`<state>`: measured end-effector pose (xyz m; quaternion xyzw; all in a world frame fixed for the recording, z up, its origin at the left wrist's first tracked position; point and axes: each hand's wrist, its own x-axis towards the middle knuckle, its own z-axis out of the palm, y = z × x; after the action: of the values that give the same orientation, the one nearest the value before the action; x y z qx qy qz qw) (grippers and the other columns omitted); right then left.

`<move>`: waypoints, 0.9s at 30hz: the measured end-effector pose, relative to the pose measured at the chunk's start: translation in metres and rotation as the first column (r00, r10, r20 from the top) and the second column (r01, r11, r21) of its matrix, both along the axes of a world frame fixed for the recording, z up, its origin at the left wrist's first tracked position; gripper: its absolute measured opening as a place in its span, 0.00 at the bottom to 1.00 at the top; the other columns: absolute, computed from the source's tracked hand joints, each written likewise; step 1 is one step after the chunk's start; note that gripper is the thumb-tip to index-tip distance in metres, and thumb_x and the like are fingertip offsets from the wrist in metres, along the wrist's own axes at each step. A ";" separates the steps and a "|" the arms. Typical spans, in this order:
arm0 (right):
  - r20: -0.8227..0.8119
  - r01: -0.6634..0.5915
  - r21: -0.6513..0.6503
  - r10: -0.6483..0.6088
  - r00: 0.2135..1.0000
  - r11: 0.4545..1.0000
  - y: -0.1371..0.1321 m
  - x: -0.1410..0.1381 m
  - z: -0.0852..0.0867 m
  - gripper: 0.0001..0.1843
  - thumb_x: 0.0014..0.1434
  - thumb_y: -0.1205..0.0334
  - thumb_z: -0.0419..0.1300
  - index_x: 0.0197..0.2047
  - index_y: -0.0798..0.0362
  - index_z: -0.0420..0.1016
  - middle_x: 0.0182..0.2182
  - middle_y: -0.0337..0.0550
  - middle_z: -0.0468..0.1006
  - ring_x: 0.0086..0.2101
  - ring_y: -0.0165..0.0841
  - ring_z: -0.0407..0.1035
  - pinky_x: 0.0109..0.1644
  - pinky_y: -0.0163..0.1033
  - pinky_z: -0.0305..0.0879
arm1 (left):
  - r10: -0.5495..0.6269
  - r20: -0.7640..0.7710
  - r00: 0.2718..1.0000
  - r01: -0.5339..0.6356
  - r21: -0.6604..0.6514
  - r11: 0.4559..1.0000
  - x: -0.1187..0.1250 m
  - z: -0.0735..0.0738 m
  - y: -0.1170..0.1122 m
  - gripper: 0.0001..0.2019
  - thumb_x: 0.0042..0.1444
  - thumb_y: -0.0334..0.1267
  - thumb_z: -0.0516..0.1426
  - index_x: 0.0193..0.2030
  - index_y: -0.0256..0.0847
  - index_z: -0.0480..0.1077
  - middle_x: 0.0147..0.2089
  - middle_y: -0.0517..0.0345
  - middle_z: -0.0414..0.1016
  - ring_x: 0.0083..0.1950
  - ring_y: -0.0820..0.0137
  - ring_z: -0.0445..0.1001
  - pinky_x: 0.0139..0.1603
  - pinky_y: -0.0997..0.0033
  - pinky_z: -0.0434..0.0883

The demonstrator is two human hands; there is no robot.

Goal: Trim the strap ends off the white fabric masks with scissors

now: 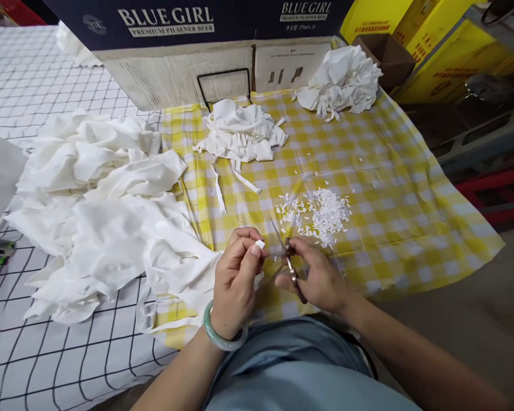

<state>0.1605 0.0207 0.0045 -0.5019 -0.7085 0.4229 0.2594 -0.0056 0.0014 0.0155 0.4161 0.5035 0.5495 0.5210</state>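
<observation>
My left hand, a green bangle at its wrist, pinches a white fabric strap whose end sticks out past the thumb. White cloth spreads from behind this hand toward the left. In my right hand is a pair of small scissors, fingers at the handle loops. The blades point up and away, parted, just right of the strap end and apart from it. Beyond the scissors lies a scattered heap of tiny white clippings on the yellow checked cloth.
A large pile of white garments covers the left side. Smaller white bundles lie at the middle and far right. Behind them stand a beer carton and a black wire stand. Yellow boxes are at the back right.
</observation>
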 end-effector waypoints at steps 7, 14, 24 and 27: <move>0.237 -0.166 0.217 0.113 0.965 0.962 0.007 0.012 0.015 0.20 0.46 0.50 0.70 0.25 0.52 0.64 0.23 0.38 0.70 0.30 0.33 0.60 0.38 0.40 0.54 | -0.022 -0.144 0.989 0.034 0.081 0.996 0.003 -0.006 -0.005 0.13 0.66 0.35 0.51 0.30 0.40 0.69 0.42 0.55 0.64 0.48 0.68 0.65 0.45 0.71 0.65; 0.224 -0.193 0.262 0.135 0.965 0.946 0.008 0.010 0.013 0.22 0.48 0.48 0.68 0.22 0.52 0.62 0.17 0.34 0.67 0.26 0.30 0.58 0.39 0.40 0.51 | -0.040 -0.141 0.989 0.052 0.080 0.995 0.003 -0.010 -0.006 0.12 0.66 0.34 0.50 0.31 0.40 0.69 0.41 0.55 0.63 0.48 0.67 0.65 0.49 0.68 0.65; 0.188 -0.197 0.278 0.148 0.971 0.940 0.009 0.008 0.012 0.24 0.50 0.44 0.66 0.20 0.51 0.62 0.16 0.33 0.67 0.25 0.29 0.59 0.39 0.41 0.53 | -0.045 -0.157 0.987 0.064 0.121 0.991 0.004 -0.013 -0.007 0.11 0.66 0.34 0.49 0.32 0.41 0.68 0.43 0.54 0.62 0.49 0.66 0.63 0.51 0.65 0.64; 0.200 -0.201 0.265 0.150 0.968 0.943 0.011 0.008 0.013 0.24 0.50 0.44 0.66 0.20 0.51 0.62 0.17 0.34 0.67 0.24 0.30 0.59 0.40 0.41 0.54 | -0.054 -0.120 0.991 0.064 0.084 0.994 0.005 -0.014 -0.009 0.10 0.66 0.34 0.50 0.33 0.42 0.68 0.43 0.54 0.62 0.49 0.65 0.64 0.50 0.65 0.64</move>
<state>0.1682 0.0312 0.0179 -0.4299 -0.8238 0.2925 0.2258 -0.0006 -0.0075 0.0014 0.4849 0.4962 0.5300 0.4876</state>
